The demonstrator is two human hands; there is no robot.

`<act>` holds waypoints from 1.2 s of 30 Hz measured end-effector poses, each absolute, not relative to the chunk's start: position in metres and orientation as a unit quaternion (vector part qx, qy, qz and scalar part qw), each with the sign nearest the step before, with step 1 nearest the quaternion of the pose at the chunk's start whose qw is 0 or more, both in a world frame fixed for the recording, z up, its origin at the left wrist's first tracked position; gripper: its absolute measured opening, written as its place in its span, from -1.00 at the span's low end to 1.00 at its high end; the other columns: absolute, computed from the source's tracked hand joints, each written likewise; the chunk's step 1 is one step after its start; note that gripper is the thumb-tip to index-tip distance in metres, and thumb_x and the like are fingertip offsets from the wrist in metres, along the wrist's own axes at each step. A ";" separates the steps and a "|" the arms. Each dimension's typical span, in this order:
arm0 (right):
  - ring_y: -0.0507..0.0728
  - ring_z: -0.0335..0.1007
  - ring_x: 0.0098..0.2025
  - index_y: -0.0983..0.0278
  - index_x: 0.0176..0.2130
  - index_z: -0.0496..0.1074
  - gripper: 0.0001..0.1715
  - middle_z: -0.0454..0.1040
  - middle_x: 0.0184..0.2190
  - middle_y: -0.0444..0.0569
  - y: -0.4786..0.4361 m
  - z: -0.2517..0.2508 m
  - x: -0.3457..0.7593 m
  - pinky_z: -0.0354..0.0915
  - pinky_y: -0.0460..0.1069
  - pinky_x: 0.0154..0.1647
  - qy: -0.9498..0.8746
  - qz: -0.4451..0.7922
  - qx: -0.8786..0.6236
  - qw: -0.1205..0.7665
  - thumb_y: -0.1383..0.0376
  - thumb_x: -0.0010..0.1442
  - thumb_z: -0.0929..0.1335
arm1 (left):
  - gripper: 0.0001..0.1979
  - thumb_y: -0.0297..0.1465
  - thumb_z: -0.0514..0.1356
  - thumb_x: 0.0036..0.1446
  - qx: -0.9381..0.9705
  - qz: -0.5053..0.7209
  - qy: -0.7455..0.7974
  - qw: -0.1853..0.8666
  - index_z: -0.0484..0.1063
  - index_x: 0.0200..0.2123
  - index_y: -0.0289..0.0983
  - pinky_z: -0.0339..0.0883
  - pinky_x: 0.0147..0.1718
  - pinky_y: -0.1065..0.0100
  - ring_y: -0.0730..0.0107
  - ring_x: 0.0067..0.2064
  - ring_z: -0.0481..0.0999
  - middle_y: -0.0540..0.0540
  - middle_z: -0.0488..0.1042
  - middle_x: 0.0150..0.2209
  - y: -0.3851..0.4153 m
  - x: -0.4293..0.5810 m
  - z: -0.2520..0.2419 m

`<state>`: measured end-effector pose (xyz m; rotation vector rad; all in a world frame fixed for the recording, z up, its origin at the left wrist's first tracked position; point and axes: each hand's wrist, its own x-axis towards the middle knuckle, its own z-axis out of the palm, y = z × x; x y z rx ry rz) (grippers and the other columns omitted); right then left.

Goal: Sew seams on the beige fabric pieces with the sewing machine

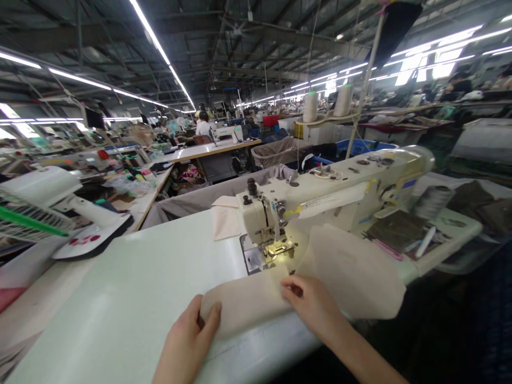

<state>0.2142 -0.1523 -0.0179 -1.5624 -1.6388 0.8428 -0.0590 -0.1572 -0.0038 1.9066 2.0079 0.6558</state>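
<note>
A beige fabric piece [248, 304] lies on the pale sewing table in front of the sewing machine [256, 213]. My left hand [192, 333] grips its left end, thumb on top and fingers at the edge. At the fabric's right end, close to the lit needle area, my right hand [308, 298] pinches the edge between thumb and fingers. Another part of beige fabric [352, 272] spreads to the right, under the machine arm and over the table's front edge; whether it joins the held piece I cannot tell. Behind the needle lies a small beige piece [226, 217].
A white fan [88, 213] stands at the left. Thread cones [310, 108] rise behind the machine. Dark fabric scraps [394, 230] and pink-handled scissors or snips [387, 249] lie at the right. A grey cloth-lined bin [192, 197] borders the table's far side. Farther back, a person [204, 125] sits among workstations.
</note>
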 end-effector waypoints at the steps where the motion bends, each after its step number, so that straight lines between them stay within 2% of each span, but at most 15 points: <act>1: 0.16 0.52 -0.29 0.21 -0.23 0.61 -0.79 0.61 -0.33 -0.07 -0.152 -0.017 0.213 0.35 0.00 -0.20 -0.636 0.319 -0.608 0.352 0.34 0.20 0.35 | -0.65 -0.03 0.02 0.20 0.663 0.222 0.700 0.146 0.25 -0.49 -0.13 0.19 -0.50 0.34 0.25 -0.54 0.42 0.06 0.35 -0.63 -0.158 -0.058 -0.003; 12: 0.14 0.51 -0.29 0.21 -0.25 0.61 -0.79 0.60 -0.33 -0.08 -0.155 -0.013 0.213 0.35 -0.03 -0.21 -0.639 0.304 -0.618 0.341 0.39 0.21 0.36 | -0.65 -0.02 0.00 0.22 0.670 0.163 0.706 0.161 0.25 -0.46 -0.12 0.24 -0.47 0.33 0.22 -0.52 0.48 0.05 0.41 -0.61 -0.154 -0.056 0.006; 26: 0.15 0.53 -0.29 0.19 -0.27 0.63 -0.78 0.62 -0.34 -0.06 -0.152 -0.013 0.211 0.34 -0.04 -0.22 -0.646 0.283 -0.632 0.323 0.42 0.21 0.36 | -0.68 -0.07 0.00 0.22 0.679 0.149 0.704 0.146 0.21 -0.49 -0.12 0.20 -0.48 0.34 0.23 -0.52 0.48 0.04 0.41 -0.61 -0.150 -0.053 0.008; 32: 0.15 0.54 -0.26 0.21 -0.27 0.62 -0.76 0.62 -0.32 -0.04 -0.150 -0.009 0.211 0.32 -0.04 -0.20 -0.655 0.278 -0.637 0.295 0.44 0.23 0.35 | -0.71 -0.10 0.00 0.22 0.684 0.154 0.697 0.151 0.22 -0.46 -0.12 0.19 -0.48 0.34 0.21 -0.50 0.48 0.02 0.42 -0.59 -0.149 -0.051 0.009; 36: 0.15 0.53 -0.29 0.20 -0.30 0.59 -0.73 0.58 -0.37 -0.06 -0.149 -0.013 0.210 0.33 -0.03 -0.25 -0.679 0.248 -0.637 0.268 0.42 0.29 0.30 | -0.72 -0.12 -0.01 0.19 0.680 0.147 0.702 0.154 0.18 -0.48 -0.12 0.17 -0.47 0.32 0.20 -0.49 0.45 0.01 0.40 -0.58 -0.148 -0.048 0.012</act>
